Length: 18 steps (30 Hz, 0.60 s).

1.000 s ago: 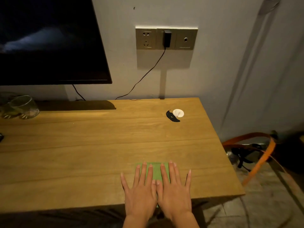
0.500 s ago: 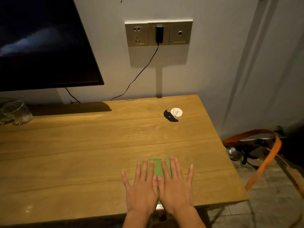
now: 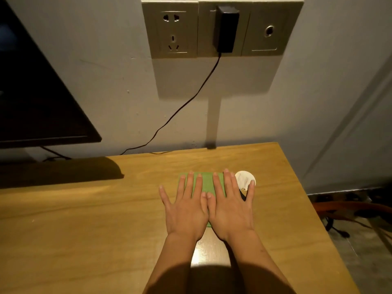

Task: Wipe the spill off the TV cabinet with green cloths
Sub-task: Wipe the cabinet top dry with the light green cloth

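A folded green cloth [image 3: 206,183] lies flat on the wooden TV cabinet [image 3: 84,219], toward its back right part. My left hand [image 3: 186,206] and my right hand [image 3: 230,205] press on it side by side, palms down, fingers straight and spread. A sliver of the dark spill [image 3: 244,195] shows between my right ring and little fingers; the cloth and hand hide the remainder. A white round lid [image 3: 244,179] lies just beyond my right little finger. A wet streak [image 3: 209,249] shines on the wood between my wrists.
The TV [image 3: 36,85] hangs at the left, its shadow on the cabinet top. A wall socket panel [image 3: 176,30] holds a black adapter [image 3: 226,29] whose cable [image 3: 182,107] runs down to the cabinet's back edge. The cabinet's right edge drops to the floor, with orange straps [image 3: 350,209] there.
Both hands have pushed the green cloth from the cabinet's front edge toward the back, onto the dark spill beside the white lid. The camera has moved closer.
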Available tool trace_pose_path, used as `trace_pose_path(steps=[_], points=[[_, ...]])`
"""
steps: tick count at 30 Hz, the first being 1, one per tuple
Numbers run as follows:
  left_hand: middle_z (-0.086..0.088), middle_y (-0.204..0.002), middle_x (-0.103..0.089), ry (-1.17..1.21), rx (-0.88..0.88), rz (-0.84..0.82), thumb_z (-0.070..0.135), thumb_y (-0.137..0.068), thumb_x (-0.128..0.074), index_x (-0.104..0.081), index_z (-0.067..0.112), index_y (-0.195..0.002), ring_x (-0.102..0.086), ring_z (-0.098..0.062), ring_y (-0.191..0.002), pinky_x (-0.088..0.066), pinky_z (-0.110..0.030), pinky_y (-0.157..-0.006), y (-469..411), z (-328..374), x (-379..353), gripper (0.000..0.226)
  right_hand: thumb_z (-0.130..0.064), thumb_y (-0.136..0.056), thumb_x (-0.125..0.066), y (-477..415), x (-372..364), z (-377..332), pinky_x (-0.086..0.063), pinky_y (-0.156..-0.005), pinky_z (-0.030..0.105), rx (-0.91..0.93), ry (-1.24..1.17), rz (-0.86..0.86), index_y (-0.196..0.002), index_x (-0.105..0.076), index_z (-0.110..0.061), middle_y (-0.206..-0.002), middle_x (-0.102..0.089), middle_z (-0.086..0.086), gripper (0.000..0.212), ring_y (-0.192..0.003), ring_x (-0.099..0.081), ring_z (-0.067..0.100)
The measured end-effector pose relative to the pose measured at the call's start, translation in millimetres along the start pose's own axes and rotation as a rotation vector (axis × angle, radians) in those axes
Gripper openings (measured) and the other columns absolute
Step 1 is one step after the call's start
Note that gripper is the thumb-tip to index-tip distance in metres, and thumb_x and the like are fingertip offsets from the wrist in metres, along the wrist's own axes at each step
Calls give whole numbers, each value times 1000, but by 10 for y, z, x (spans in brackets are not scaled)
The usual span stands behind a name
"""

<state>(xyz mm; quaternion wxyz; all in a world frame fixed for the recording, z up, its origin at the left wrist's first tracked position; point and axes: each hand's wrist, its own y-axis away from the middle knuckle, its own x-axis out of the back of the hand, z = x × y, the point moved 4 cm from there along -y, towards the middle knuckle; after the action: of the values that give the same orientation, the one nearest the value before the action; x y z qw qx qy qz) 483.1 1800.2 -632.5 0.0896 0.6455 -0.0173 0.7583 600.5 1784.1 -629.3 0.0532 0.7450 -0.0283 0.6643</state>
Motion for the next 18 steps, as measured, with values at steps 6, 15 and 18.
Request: trace_pose_path(steps=[6, 15, 18], points=[[9, -163, 12, 22, -1, 17, 46, -94, 11, 4, 35, -154, 15, -13, -149, 18, -65, -109, -619, -1, 38, 62, -54, -96, 7, -633, 31, 15, 20, -112, 61, 10, 43, -18, -156, 1, -26, -165, 6, 2, 66, -149, 17, 16], [8, -164, 11, 38, 9, 51, 45, -93, 12, 4, 33, -154, 13, -14, -150, 19, -65, -109, -938, 4, 76, 63, -54, -97, 4, -987, 41, 33, 21, -112, 58, 35, 21, 5, -156, -5, -26, -166, 0, 0, 66, -150, 13, 15], [8, -164, 10, 32, 7, 47, 44, -95, 9, 5, 32, -154, 13, -14, -150, 21, -65, -108, -952, 19, 91, 61, -54, -98, 1, -1009, 52, 45, 20, -113, 59, 36, 12, -8, -156, -5, -26, -166, 2, 0, 65, -150, 13, 15]])
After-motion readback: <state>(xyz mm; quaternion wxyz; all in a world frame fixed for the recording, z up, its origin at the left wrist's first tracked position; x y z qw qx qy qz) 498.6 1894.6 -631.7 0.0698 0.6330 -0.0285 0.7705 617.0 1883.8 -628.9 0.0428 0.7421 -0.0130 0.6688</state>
